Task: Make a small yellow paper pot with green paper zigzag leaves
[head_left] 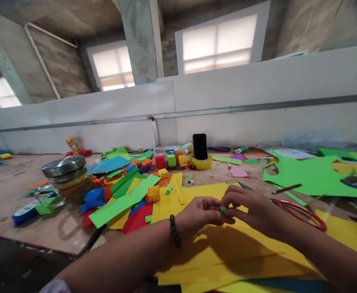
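Note:
A small green piece (222, 208), apparently folded paper, sits between the fingertips of both hands. My left hand (198, 213), with a dark beaded bracelet (175, 230) at the wrist, is closed with its fingertips at the piece. From the other side my right hand (248, 205) pinches it between thumb and fingers. Parts of the piece are hidden behind the fingers. Below the hands lie yellow paper sheets (242, 262), in their shadow. Red-handled scissors (303, 215) rest just right of my right hand, partly covered by the forearm.
Left stands a glass jar (64, 167) with a metal lid, beside a blue-and-white tool (28, 211). Coloured paper strips (123, 199) and small paper cubes (163, 173) lie heaped mid-table. A phone (200, 146) stands in a yellow holder (201, 162). Green sheets (312, 175) and a pencil (286, 188) are right.

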### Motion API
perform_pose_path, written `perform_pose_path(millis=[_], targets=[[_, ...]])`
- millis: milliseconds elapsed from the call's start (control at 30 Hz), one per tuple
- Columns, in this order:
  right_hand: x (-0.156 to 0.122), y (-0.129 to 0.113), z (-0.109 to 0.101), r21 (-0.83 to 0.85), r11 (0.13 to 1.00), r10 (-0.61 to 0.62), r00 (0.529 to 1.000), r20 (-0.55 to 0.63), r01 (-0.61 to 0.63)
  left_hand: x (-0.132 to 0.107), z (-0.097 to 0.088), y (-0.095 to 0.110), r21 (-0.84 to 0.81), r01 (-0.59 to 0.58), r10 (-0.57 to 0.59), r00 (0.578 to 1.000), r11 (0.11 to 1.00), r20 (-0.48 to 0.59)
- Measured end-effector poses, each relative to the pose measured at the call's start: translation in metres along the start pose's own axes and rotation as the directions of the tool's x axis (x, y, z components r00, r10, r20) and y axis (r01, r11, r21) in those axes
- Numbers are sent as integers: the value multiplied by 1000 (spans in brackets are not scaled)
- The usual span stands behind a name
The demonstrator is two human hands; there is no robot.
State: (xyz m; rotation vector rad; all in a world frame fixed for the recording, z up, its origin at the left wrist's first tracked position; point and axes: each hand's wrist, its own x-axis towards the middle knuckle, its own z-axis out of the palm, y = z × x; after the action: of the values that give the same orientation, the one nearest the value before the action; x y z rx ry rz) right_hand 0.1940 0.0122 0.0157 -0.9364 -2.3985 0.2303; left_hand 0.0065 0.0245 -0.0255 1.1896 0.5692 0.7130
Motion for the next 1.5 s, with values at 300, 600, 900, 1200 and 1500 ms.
perform_pose_path(millis=[300,600,900,1200,1500], targets=[[1,0,4,4,998,-54,992,-116,55,-1,-2,5,-27,-30,28,998,999,-62],[-2,-7,10,-192,961,-236,954,-185,200,-3,-3,7,-105,42,-43,999,994,-5],[-1,2,23,-219,952,-266,933,-244,215,-3,-6,11,-3,43,-43,997,999,-67],[1,8,29,-194,968,-210,941,-267,161,3,-2,4,131,-116,139,973,985,-183],[4,6,30,7,1000,-22,948,-318,26,6,-10,3,-134,-63,55,997,989,-62]])
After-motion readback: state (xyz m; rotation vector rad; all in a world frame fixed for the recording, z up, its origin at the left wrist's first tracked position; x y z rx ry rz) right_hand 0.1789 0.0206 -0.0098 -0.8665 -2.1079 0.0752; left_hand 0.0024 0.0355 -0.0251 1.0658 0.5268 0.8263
